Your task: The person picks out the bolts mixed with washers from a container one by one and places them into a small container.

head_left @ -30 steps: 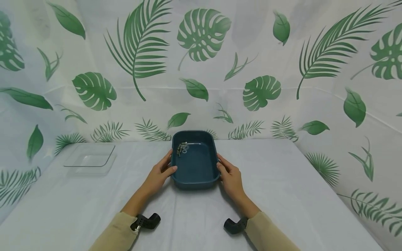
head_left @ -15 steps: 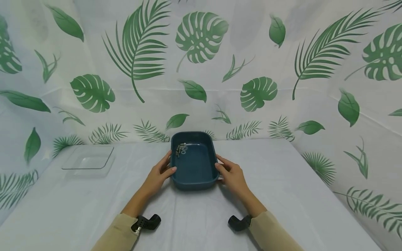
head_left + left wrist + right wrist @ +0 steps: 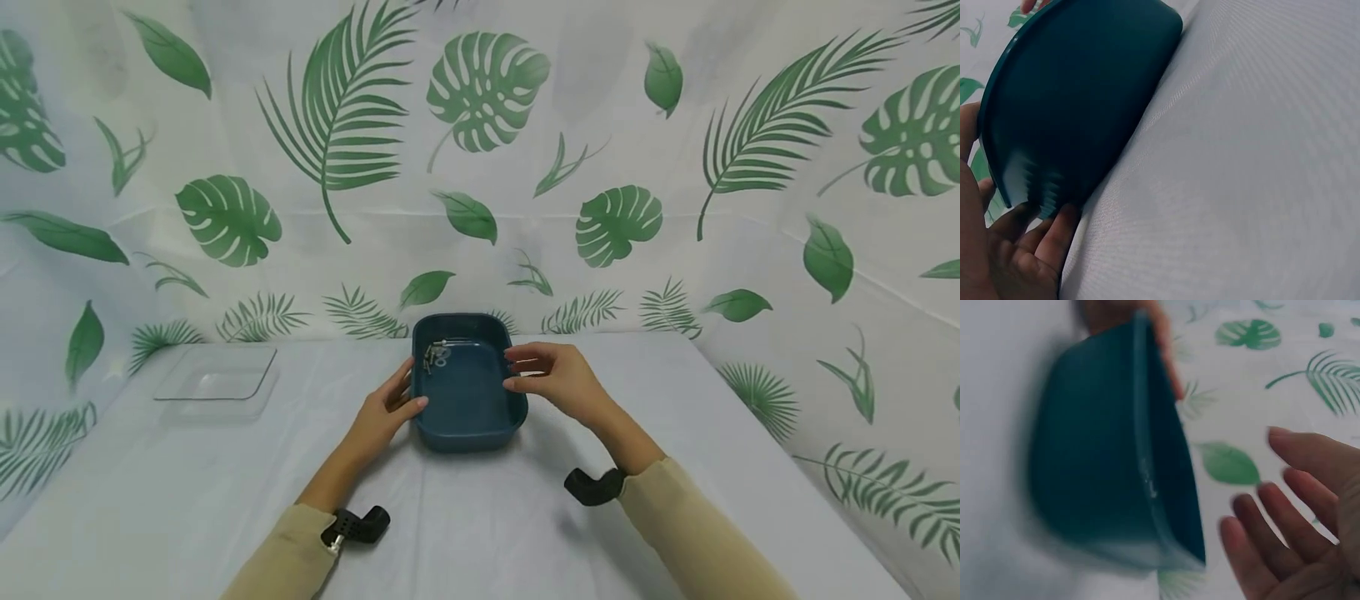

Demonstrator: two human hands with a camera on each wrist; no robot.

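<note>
A dark blue rectangular tub stands on the table in the middle of the head view. Inside, near its left wall, lie several small screws and pale washers. My left hand grips the tub's left side, thumb over the rim and fingers against the outer wall. Raised at the right rim, my right hand holds nothing; its fingertips overlap the tub's inside in the head view. The right wrist view shows its fingers spread and apart from the tub.
A clear glass dish sits at the back left of the white-covered table. Behind the table hangs a white cloth printed with green leaves. Each wrist carries a black camera mount.
My right hand has let go of the tub's right side and risen up and over its rim. The left hand keeps its hold, and the tub stays in place.
</note>
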